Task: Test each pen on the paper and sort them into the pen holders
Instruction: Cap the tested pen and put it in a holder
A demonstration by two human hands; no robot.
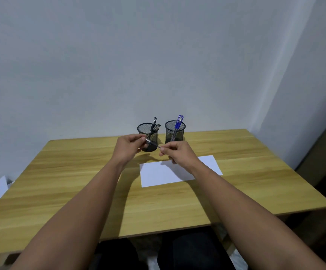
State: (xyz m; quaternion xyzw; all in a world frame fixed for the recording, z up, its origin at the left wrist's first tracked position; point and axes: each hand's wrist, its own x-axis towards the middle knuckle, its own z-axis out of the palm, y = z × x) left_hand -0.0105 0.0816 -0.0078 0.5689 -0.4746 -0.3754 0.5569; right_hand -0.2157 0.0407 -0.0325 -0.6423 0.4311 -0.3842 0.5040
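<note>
Pinching pen (pixel 152 143), seemingly, both hands raised.

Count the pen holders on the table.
2: the left pen holder, partly behind the hands, holds black pens; the right pen holder, beside it, holds blue pens.

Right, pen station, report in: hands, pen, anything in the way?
Left hand and right hand pinching one pen between them, above table. Paper unmarked. Both holders stocked: black pens left, blue right. Nothing blocking.
</note>
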